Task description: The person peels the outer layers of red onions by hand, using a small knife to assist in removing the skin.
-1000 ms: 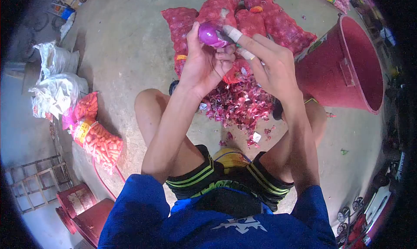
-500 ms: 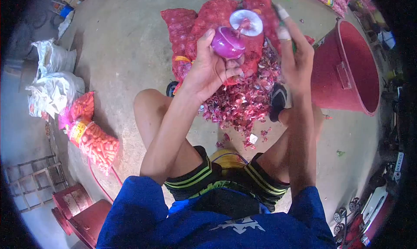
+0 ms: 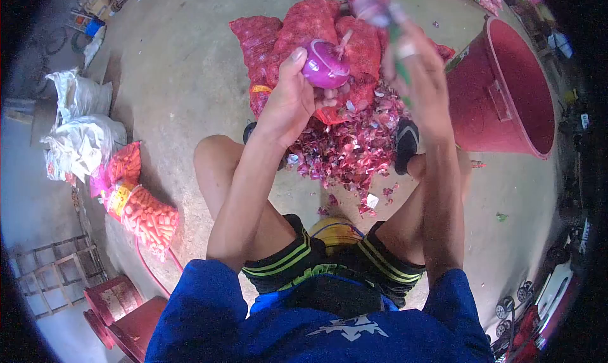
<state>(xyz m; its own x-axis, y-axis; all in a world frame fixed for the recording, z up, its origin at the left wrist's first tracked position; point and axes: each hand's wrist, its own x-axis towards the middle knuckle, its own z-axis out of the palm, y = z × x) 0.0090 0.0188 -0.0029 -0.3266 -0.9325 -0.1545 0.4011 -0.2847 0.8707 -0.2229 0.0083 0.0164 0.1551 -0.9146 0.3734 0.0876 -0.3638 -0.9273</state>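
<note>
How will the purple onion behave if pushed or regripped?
The onion would likely roll, given its rounded sides. Its glossy surface suggests it could be slippery. It's probably firm: no dent shows beside the left hand's thumb.

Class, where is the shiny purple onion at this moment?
In the head view's upper middle, the purple onion is held in the left hand, with red mesh sacks behind it.

Shone glossy and smooth on the rounded purple onion. Looked dry, thin and papery across the loose heap of reddish-purple skins. Appeared as rough plastic mesh on the bulging red sacks; as smooth, matt plastic on the wide-mouthed dark-red tub; and as matt cloth on the blue short-sleeved shirt.
</note>
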